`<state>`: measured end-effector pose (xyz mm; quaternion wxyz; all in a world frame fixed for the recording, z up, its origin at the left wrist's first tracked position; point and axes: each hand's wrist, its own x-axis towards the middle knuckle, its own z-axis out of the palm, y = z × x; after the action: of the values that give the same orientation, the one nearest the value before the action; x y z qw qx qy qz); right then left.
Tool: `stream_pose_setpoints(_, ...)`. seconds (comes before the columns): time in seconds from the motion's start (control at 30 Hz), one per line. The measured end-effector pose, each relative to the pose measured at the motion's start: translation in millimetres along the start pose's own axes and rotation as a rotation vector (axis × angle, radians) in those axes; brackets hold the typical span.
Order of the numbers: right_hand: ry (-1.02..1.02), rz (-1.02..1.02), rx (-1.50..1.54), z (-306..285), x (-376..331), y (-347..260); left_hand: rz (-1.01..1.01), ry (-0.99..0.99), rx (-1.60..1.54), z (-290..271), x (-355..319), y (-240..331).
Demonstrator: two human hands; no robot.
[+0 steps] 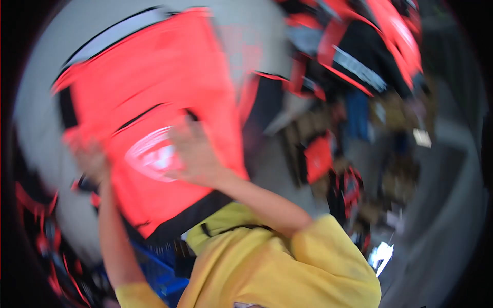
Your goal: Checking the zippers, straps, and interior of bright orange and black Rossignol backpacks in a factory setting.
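A bright red fabric bag (pixel 149 82), apparently a backpack, lies flat before me on a light grey table (pixel 251 20). It has black trim, a short dark slit like a zip on its front and a pale shield-shaped emblem (pixel 151 154). My right hand (pixel 197 156) rests on the front beside the emblem, fingers stretched out, holding nothing. At the bag's left edge is my left hand (pixel 88 159). Motion smears its fingers, so I cannot make out whether they grip the edge.
More red and black bags (pixel 359 56) are heaped at the far right. Further red and black pieces (pixel 51 246) lie at the lower left. Brown boxes or bundles (pixel 400 179) stand on the right. Something blue (pixel 162 272) is below the table's near edge.
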<state>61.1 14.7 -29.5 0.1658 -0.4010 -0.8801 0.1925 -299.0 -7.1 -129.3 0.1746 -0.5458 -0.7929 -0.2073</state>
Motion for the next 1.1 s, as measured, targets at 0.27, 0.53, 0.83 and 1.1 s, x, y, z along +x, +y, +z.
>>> stream_pose_setpoints(0.27,0.051,0.093,0.062,-18.3,-5.8,-11.8,-0.258,-0.172,0.205,-8.1,6.3,-0.8)
stream_pose_setpoints(0.53,0.052,0.080,0.069,-15.7,-9.3,-8.6,0.035,-0.128,0.392,9.8,7.4,-23.4)
stream_pose_setpoints(0.83,-0.088,0.041,-0.002,-21.0,-3.4,-4.5,-0.230,-0.110,0.111,-19.2,-5.1,22.2)
stream_pose_setpoints(1.1,-0.035,0.025,0.007,-30.8,4.3,-11.9,-0.310,-0.153,0.024,-50.5,17.4,53.0)
